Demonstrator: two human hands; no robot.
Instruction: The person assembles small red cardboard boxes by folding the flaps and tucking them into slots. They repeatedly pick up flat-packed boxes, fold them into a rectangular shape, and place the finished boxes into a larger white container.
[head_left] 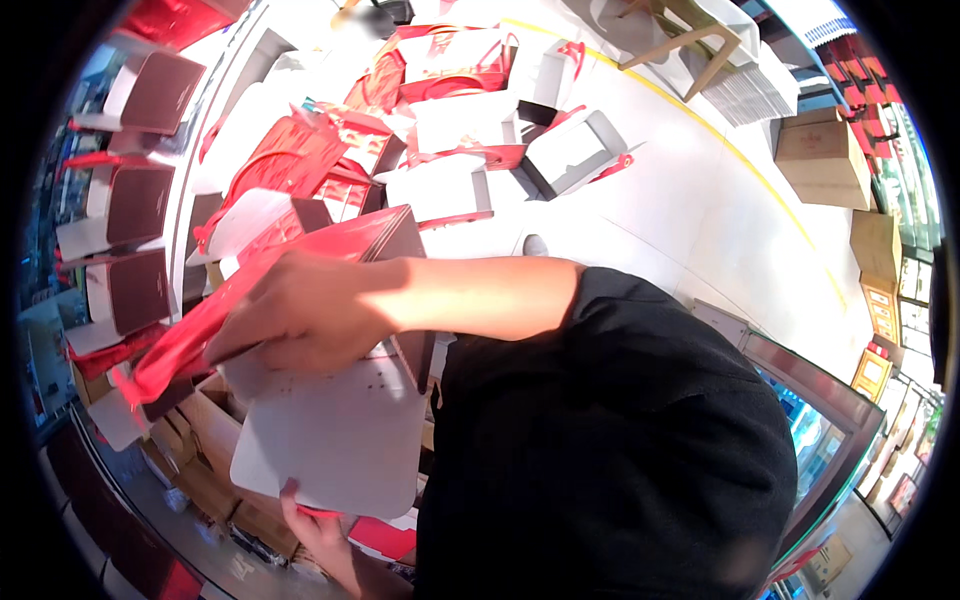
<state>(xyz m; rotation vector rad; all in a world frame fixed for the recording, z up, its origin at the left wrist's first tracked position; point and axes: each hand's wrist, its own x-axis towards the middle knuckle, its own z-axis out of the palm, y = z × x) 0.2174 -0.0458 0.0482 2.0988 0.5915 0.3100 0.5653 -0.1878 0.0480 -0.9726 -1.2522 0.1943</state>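
Observation:
My right hand point(315, 310) reaches across from the right, its fingers curled over a red bag point(185, 345) with a crumpled lower corner. Right under that hand is an open gift box with a dark side and a broad pale flap point(335, 440), hanging toward me. At the flap's lower edge my left hand point(320, 535) pinches it, the thumb on top and a bit of red showing below. The right fingertips are partly in shadow, and the inside of the box is hidden.
Several red bags point(285, 160) and open white-lined boxes point(435, 190) crowd the floor ahead. Dark red boxes point(140, 205) with pale flaps line the left. Brown cartons point(200, 425) stand below the held box, more cartons point(825, 160) at far right. A glass case point(815, 440) is at right.

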